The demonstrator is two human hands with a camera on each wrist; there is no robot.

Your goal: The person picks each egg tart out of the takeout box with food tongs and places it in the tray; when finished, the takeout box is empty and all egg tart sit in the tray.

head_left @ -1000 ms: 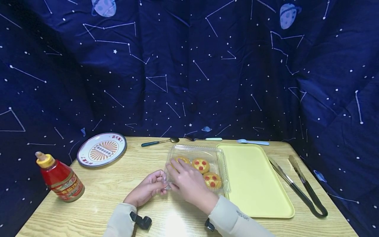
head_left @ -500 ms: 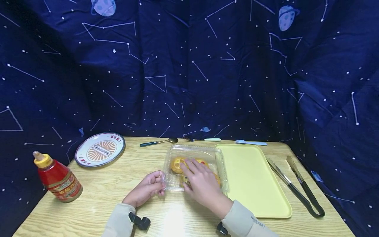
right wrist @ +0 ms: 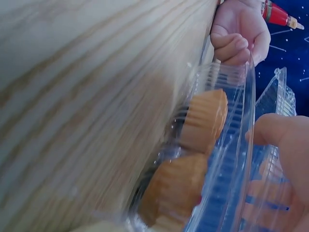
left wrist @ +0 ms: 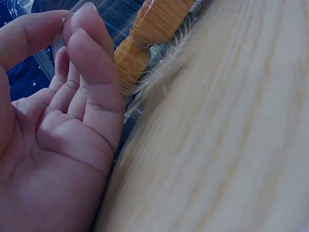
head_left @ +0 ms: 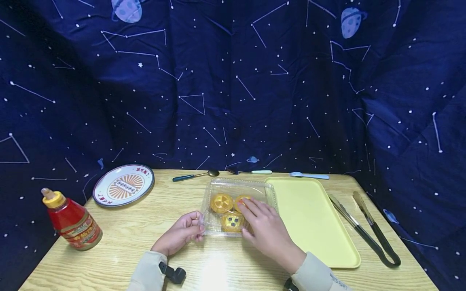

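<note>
A clear plastic clamshell box [head_left: 269, 190] sits mid-table with several round golden pastries [head_left: 222, 203] inside, one topped with dark dots [head_left: 232, 222]. My left hand [head_left: 183, 231] pinches the near left edge of the box. The left wrist view shows the thumb and forefinger of that left hand [left wrist: 72, 111] meeting at the clear rim. Over the right part of the box lies my right hand [head_left: 267, 228], its fingers extended and covering part of the pastries. In the right wrist view the right hand [right wrist: 285, 150] is at the clear plastic, its thumb near the rim.
A yellow tray [head_left: 313, 226] adjoins the box on the right, with black-handled tongs [head_left: 367, 228] beyond. At left stand a red squeeze bottle [head_left: 73, 222] and a patterned plate [head_left: 123, 185]. Along the back lie a spoon [head_left: 196, 175], a dark-tined fork [head_left: 251, 171] and a blue fork [head_left: 309, 175].
My right hand has slid rightward across the box, from the left corner to the right side, uncovering the left pastries. My left hand keeps its hold on the left edge.
</note>
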